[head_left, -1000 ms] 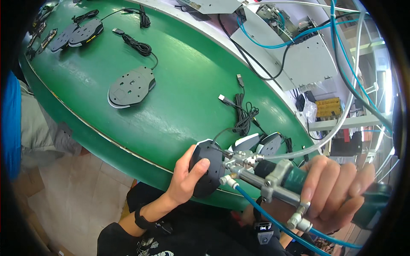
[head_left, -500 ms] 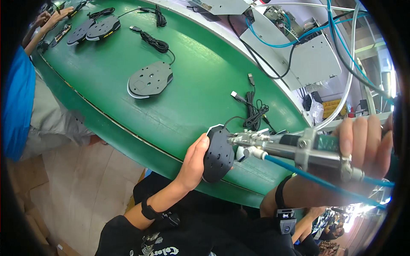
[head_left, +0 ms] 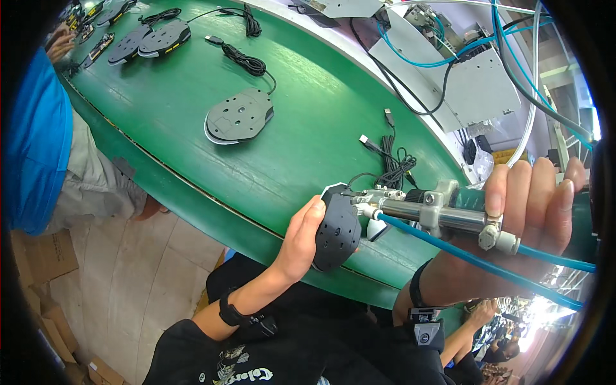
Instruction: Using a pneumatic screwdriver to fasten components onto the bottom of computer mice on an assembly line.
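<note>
My left hand (head_left: 296, 247) grips a dark computer mouse (head_left: 336, 234) with its underside and screw holes facing up, tilted near the table's front edge. My right hand (head_left: 536, 202) is wrapped round a green-bodied air screwdriver (head_left: 452, 205) with metal fittings and a blue air hose (head_left: 443, 244). The tool lies almost level, and its front end meets the upper right edge of the mouse; the exact tip is hard to make out. A bundled black cable (head_left: 393, 165) runs from the mouse. Partly hidden under the tool is another pale and dark mouse-like part (head_left: 377, 228).
On the green table (head_left: 173, 122) another upturned mouse (head_left: 240, 117) lies with its coiled cable (head_left: 247, 63). Two more mice (head_left: 163, 40) lie at the far left, near a person in blue (head_left: 38, 147). Metal machine housings (head_left: 482, 88) and hoses border the back right.
My right hand and the screwdriver have shifted left relative to the held mouse, the front end lying closer over its edge. The other person's hand at the far left has drawn back.
</note>
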`<state>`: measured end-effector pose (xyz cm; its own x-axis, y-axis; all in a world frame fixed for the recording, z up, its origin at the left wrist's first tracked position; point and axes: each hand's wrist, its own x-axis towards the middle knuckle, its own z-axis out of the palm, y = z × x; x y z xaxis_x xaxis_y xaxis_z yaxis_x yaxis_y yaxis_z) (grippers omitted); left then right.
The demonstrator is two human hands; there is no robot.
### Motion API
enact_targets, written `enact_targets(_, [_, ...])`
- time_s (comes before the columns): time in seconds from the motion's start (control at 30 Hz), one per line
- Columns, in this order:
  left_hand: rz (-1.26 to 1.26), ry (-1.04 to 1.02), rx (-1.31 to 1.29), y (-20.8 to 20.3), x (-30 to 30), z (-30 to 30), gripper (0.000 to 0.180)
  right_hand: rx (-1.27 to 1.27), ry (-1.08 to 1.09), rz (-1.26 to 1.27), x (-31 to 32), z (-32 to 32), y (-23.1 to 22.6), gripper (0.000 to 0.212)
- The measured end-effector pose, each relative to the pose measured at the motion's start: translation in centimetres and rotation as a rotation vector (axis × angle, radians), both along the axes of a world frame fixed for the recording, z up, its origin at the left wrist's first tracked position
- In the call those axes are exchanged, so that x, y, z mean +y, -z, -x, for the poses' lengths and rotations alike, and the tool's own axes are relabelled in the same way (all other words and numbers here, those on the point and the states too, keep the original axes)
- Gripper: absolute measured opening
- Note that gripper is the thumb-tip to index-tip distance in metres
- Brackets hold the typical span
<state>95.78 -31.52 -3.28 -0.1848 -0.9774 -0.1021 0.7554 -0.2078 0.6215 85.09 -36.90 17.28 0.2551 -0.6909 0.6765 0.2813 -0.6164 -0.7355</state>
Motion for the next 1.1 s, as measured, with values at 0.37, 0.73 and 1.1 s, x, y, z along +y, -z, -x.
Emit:
enact_targets(0.37, [-0.011,-0.044,-0.066,1.1,0.1,-0.3,0.045,-0.175,-0.096,-0.043,3.8,4.5,-2.9,0.008])
enact_targets(0.73, [0.063,0.062,0.056,0.7,0.4,-1.3,0.047,-0.178,-0.05,0.034,8.8,0.9,1.3,0.02])
enact_targets(1.1, [0.013,0.084,0.062,-0.3,0.5,-1.8,0.045,-0.23,-0.009,0.084,8.2,-0.6,2.7,0.018])
